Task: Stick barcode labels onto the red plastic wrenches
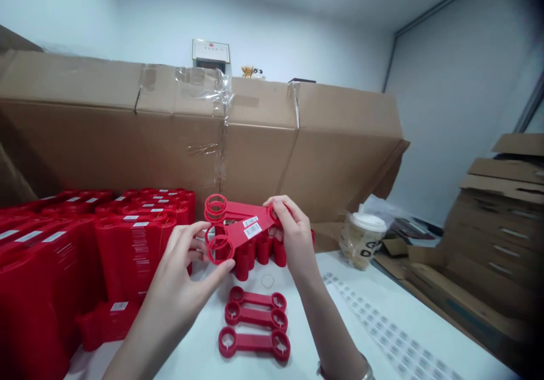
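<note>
Between my hands are a few red plastic bars with ring ends [235, 236], fanned apart and bearing white barcode labels. My right hand [295, 235] pinches them at the end where they come together. On the other side, my left hand [182, 266] has its thumb and fingers around the spread rings. Below lie three similar red bars [255, 343] in a column on the white table [191, 357]. More red pieces [264, 250] stand just behind the held ones, partly hidden. A thin rubber band [267, 281] rests near them.
Stacked red bundles [123, 255] with labels crowd the left. A large cardboard box [259, 153] leans across the back. To the right are a lidded cup in plastic [364, 238], a sheet of small printed labels [386, 329] and piled cardboard boxes [497, 238].
</note>
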